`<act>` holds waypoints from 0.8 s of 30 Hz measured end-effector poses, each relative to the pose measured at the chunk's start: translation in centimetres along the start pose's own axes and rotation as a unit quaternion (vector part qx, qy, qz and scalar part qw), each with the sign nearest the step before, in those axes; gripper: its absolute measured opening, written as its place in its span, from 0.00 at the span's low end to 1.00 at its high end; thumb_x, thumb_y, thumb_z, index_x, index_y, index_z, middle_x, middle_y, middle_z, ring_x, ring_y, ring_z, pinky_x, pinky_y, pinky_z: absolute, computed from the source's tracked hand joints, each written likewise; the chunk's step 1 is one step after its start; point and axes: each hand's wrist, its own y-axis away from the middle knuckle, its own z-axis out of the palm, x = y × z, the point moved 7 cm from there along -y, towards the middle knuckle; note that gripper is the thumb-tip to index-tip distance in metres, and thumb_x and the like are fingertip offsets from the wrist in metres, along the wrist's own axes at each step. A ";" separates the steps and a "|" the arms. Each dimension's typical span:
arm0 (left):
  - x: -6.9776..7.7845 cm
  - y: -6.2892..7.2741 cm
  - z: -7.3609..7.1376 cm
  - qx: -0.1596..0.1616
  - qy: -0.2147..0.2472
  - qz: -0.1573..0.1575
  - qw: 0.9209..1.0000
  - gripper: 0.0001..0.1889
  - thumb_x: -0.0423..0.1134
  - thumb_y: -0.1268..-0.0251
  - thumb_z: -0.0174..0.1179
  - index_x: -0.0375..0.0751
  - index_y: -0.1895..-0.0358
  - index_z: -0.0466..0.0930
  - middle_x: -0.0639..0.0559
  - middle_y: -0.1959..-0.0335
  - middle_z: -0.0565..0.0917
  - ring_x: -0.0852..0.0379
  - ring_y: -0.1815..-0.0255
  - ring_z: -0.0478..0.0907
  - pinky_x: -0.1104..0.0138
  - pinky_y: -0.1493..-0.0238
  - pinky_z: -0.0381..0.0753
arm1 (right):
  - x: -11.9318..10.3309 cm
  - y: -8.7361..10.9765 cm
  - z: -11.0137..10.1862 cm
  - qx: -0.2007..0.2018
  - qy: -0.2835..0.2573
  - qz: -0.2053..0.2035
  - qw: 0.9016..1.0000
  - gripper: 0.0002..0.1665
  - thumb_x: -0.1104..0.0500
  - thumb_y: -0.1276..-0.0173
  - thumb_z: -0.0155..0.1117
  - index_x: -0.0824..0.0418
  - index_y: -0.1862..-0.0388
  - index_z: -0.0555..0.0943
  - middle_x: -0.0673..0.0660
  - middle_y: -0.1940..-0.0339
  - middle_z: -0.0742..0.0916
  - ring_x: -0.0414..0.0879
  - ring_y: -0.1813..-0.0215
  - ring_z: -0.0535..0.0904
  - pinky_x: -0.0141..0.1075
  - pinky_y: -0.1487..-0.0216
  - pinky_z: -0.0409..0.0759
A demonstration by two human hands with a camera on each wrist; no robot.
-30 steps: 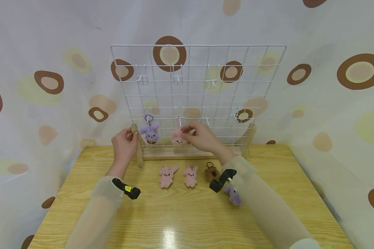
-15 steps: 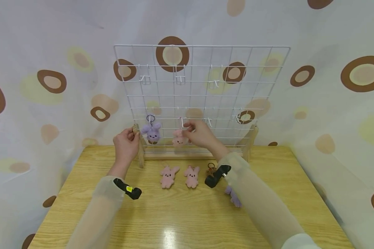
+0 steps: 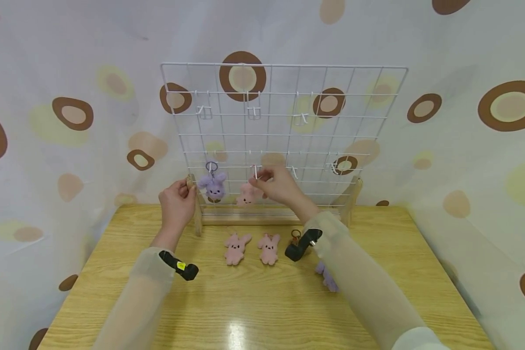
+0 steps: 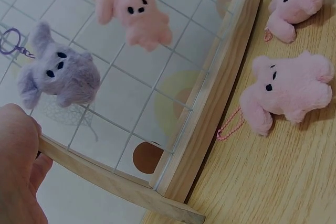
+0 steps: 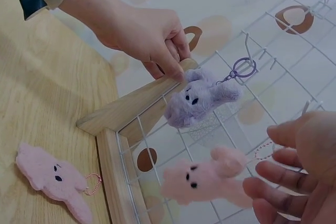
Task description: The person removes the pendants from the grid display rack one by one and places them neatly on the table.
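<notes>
My left hand (image 3: 177, 203) grips the top of the left wooden post (image 4: 121, 179) of a wire grid stand. On the grid (image 3: 280, 134) hangs a purple plush bunny keychain (image 3: 213, 185), its ring over a white hook. To its right a pink plush bunny keychain (image 5: 202, 178) hangs by a pink bead chain (image 5: 263, 149) near another hook (image 3: 255, 171). Right at that chain is my right hand (image 3: 281, 186), thumb and fingers apart in the right wrist view with the chain showing between them. Part of the chain is hidden behind the fingers.
On the wooden table (image 3: 245, 306) lie two more pink bunnies (image 3: 235, 249), a brown plush keychain (image 3: 295, 235) and a purple plush (image 3: 328, 278), the last two partly behind my right arm. Several bare hooks (image 3: 303, 118) sit on the grid.
My right hand has moved slightly up from the pink bunny's head toward the hook and chain. The pink bunny has swung a little left and tilted. My left hand stays on the post.
</notes>
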 end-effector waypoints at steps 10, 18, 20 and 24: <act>0.1 0.0 0.0 0.000 0.001 0.010 1.000 0.13 0.28 0.26 0.65 0.21 0.46 0.85 0.29 0.54 0.88 0.39 0.51 0.89 0.54 0.52 0.87 | 0.1 -0.1 0.6 -0.006 -0.015 0.025 1.000 0.16 0.58 0.21 0.67 0.69 0.45 0.86 0.64 0.62 0.90 0.56 0.71 0.85 0.36 0.71 0.84; 0.0 0.0 0.1 -0.002 -0.001 0.004 1.000 0.14 0.29 0.26 0.65 0.21 0.45 0.85 0.30 0.54 0.88 0.40 0.51 0.89 0.55 0.51 0.88 | 0.1 0.2 -0.2 0.039 -0.017 0.011 0.999 0.14 0.57 0.19 0.63 0.67 0.48 0.87 0.60 0.56 0.85 0.50 0.70 0.85 0.34 0.72 0.80; 0.0 0.0 0.1 -0.001 -0.001 0.004 1.000 0.14 0.29 0.26 0.65 0.21 0.45 0.84 0.29 0.54 0.88 0.40 0.50 0.89 0.55 0.51 0.88 | 0.0 0.3 -0.3 0.041 -0.015 0.004 0.999 0.15 0.57 0.18 0.62 0.68 0.47 0.87 0.60 0.54 0.85 0.51 0.70 0.85 0.34 0.72 0.80; -0.1 -0.1 0.1 0.002 -0.001 0.003 1.000 0.14 0.28 0.27 0.65 0.21 0.45 0.84 0.29 0.54 0.88 0.39 0.50 0.89 0.55 0.51 0.88 | -0.2 0.3 -0.3 0.035 -0.016 -0.018 0.999 0.14 0.61 0.17 0.59 0.71 0.47 0.86 0.61 0.55 0.88 0.53 0.70 0.86 0.33 0.74 0.80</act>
